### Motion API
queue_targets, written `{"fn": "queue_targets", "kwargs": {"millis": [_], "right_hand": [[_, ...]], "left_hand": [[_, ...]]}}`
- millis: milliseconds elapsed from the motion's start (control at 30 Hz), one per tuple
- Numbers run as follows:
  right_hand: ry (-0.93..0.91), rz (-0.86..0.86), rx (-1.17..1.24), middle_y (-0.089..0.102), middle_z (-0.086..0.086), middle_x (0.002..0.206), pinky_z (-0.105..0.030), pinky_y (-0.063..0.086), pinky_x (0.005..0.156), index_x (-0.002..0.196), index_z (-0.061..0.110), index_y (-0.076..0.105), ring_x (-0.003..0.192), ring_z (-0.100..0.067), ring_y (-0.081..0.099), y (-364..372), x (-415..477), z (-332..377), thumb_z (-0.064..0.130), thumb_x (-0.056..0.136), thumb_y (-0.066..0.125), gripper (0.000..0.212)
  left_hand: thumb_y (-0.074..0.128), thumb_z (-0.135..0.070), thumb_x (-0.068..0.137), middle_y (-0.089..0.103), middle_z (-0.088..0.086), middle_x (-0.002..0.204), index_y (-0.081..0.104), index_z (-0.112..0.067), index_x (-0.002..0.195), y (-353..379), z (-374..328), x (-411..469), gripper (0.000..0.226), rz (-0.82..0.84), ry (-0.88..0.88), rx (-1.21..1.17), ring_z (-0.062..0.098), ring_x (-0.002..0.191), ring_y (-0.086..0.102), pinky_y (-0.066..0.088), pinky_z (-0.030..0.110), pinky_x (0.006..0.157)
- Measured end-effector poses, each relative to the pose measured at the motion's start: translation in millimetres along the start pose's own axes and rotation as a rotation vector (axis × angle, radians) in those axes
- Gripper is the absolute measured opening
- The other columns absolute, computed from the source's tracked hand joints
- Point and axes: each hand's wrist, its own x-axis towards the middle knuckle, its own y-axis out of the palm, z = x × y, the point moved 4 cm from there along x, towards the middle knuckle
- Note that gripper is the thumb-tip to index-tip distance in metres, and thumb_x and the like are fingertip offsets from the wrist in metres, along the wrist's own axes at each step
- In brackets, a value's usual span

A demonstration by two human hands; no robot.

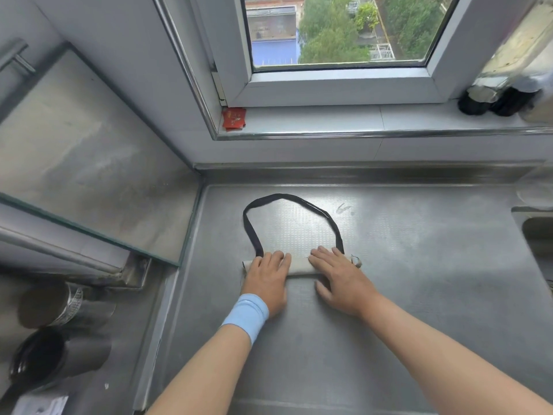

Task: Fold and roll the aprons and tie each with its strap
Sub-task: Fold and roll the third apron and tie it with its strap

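Now, centre of frame: I see the apron point(300, 266) rolled into a pale tube on the steel counter point(404, 295) | left hand point(266, 277), blue wristband point(247, 316), pressed flat on its left end | right hand point(341, 277) flat on its right end, fingers straight | black strap point(296, 200) loops toward the window point(335, 82), untied.

- Left grip point(266, 278) lies palm down, fingers straight, close together, pointing away from the body.
- Right grip point(341, 278) lies just right of it, palm down, fingers slightly spread, not touching it.
- Both forearms reach forward, converging toward the grips.
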Motion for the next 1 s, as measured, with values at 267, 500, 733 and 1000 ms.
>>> {"fn": "queue_targets", "kwargs": {"millis": [267,500,733,1000], "right_hand": [[-0.034,-0.019,-0.150,0.053,-0.004,0.111,-0.032,0.040,0.084,0.114,0.015,0.061,0.104,-0.024,0.051,-21,21,3,0.017,0.097,0.052,0.020],[0.086,0.256,-0.209,0.058,0.000,0.109,-0.032,0.032,0.070,0.115,0.020,0.051,0.094,-0.026,0.056,-74,44,41,0.007,0.087,0.043,0.032],[0.148,0.481,0.048,0.063,0.005,0.082,-0.031,0.043,0.061,0.092,0.025,0.062,0.071,-0.014,0.056,-162,47,96,0.038,0.081,0.059,0.017],[-0.052,0.134,-0.220,0.067,0.006,0.099,-0.032,0.049,0.079,0.106,0.031,0.067,0.090,-0.018,0.062,-248,50,165,0.036,0.082,0.067,0.024]], "left_hand": [[0.054,-0.041,0.093,0.038,-0.001,0.133,0.038,-0.029,0.143,-13,4,15,0.054,0.224,-0.054,-0.072,0.024,0.120,0.037,0.034,0.035,0.099],[0.048,-0.004,0.089,0.052,0.002,0.118,0.047,-0.036,0.130,-73,23,16,0.053,0.310,-0.078,-0.154,0.026,0.109,0.053,0.045,0.036,0.082],[0.044,-0.006,0.088,0.056,-0.003,0.108,0.050,-0.033,0.123,-147,32,-15,0.044,0.408,-0.119,-0.298,0.024,0.091,0.056,0.045,0.032,0.075],[0.060,-0.011,0.085,0.056,0.001,0.101,0.051,-0.029,0.118,-238,34,-69,0.039,0.317,-0.228,-0.479,0.023,0.085,0.057,0.055,0.038,0.069]]}}
